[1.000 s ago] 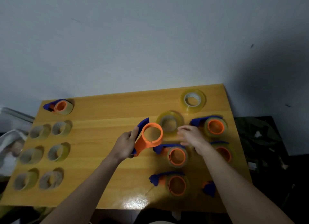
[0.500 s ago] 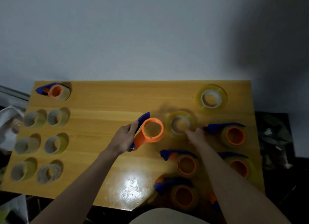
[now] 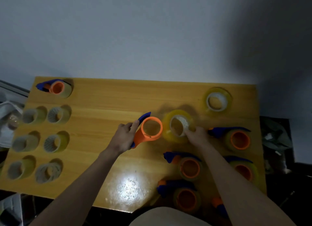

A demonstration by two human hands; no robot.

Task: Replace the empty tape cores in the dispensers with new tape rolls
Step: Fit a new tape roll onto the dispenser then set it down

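The left hand grips the bare orange dispenser above the table. Just right of the dispenser, the right hand pinches a tape roll, tilted, its hole toward the hub.

The table was honey-yellow wood with a white glare patch. The held dispenser was orange with a blue tip. The tape roll beside it was translucent yellow around a whitish core. The empty cores showed a pale honeycomb pattern.
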